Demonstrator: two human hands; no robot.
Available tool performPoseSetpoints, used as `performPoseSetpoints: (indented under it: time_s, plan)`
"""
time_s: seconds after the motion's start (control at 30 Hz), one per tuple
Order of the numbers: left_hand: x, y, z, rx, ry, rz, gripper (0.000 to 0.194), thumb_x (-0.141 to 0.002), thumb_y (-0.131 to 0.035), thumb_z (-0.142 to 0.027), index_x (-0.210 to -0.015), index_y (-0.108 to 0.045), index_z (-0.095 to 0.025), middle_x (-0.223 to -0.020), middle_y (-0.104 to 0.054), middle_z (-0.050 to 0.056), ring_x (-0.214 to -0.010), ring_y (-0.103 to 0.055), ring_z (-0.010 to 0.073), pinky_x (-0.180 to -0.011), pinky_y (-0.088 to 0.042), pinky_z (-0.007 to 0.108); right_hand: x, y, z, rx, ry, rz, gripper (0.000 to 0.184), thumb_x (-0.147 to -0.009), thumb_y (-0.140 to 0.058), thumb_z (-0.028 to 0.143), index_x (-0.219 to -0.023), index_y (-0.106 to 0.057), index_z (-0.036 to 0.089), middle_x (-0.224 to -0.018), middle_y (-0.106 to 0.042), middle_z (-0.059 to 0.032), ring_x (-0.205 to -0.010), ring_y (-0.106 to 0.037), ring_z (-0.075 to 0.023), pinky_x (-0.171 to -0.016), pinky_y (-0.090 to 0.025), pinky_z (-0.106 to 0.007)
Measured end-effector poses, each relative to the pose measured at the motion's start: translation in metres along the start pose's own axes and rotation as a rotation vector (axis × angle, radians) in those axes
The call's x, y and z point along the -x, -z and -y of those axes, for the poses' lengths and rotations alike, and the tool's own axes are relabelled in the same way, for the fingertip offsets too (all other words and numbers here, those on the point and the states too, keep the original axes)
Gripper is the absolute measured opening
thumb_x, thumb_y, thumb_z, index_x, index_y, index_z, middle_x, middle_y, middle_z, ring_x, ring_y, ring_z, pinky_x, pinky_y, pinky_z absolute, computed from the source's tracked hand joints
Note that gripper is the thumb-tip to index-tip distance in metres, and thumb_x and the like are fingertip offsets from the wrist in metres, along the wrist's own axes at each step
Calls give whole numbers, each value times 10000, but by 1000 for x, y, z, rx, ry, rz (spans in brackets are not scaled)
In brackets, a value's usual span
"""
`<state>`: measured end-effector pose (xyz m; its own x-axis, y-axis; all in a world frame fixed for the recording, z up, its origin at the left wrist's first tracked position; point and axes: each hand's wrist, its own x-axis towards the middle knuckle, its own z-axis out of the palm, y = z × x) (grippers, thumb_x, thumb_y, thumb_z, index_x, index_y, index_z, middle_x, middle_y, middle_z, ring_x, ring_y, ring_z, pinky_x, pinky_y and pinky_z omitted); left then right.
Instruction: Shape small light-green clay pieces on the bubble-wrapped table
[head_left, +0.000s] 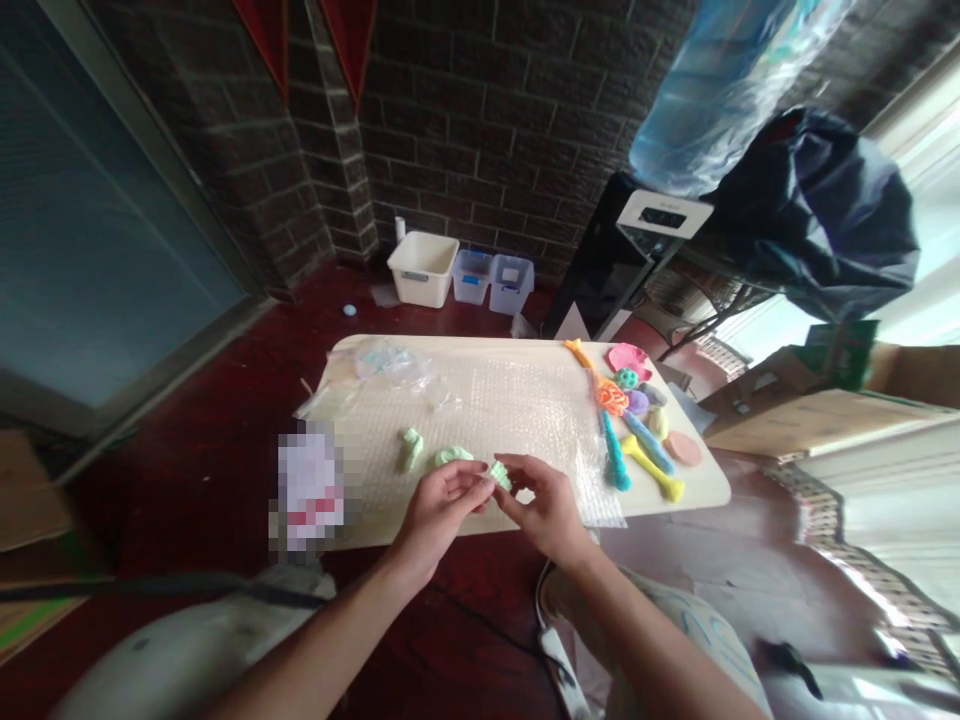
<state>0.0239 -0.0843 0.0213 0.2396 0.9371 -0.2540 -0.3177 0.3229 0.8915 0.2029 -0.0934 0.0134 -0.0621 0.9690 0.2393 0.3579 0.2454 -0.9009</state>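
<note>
A small light green piece of modelling clay (500,475) is between my two hands, above the near edge of the table. My right hand (546,508) pinches it between thumb and fingers. My left hand (450,502) has its thumb and fingertips pressed together at the left side of the same piece, and they partly hide it. Just behind my left hand lies a larger light green clay lump (453,456), its front covered by my fingers. Farther left stands or lies another light green clay piece (411,448); I cannot tell which.
Bubble wrap (517,400) covers much of the pale table (705,488). Crumpled clear plastic bags (397,365) lie at the back left. Coloured clay shapes, including a yellow bone-like one (652,468) and a teal stick (615,455), cluster right. Beyond the table stand bins (424,270) and a water dispenser (600,260).
</note>
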Motion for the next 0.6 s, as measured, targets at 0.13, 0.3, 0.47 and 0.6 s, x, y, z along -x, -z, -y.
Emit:
performPoseSetpoints:
  time_s: [0.13, 0.3, 0.47, 0.6]
  plan:
    - [-6, 19, -14, -224, -153, -64, 299, -867, -789, -413, -996, -714, -154, -877, -750, 62, -801, -709, 196, -736, -553, 296, -12, 8, -10, 189, 2, -46, 277, -890, -734, 242, -1161, -764, 193, -936, -716, -73, -716, -671, -167, -625, -566, -287]
    - [-23, 49, -20, -842, -485, -136, 119, -930, -682, -288, -1009, -721, -207, -990, -753, 73, -953, -698, 250, -898, -535, 382, -26, 10, -32, 458, -63, -16, 302, -822, -702, 89, -1103, -784, 160, -911, -694, -80, -707, -673, -172, -653, -549, -294]
    - [-38, 58, -1, -1211, -619, -52, 287, -934, -664, -223, -1220, -670, -195, -1193, -711, 117, -1114, -671, 308, -997, -530, 467, -31, 4, -41, 472, -121, 46, 328, -843, -752, 116, -1169, -761, 145, -938, -721, -87, -768, -709, -193, -707, -561, -295]
    - [-44, 57, 8, -1382, -630, -5, 373, -957, -673, -234, -1321, -635, -159, -1247, -706, 140, -1148, -646, 331, -1021, -519, 500, -32, 6, -38, 453, -136, 58, 384, -805, -818, 164, -1183, -753, 163, -1046, -718, -105, -770, -708, -191, -723, -573, -308]
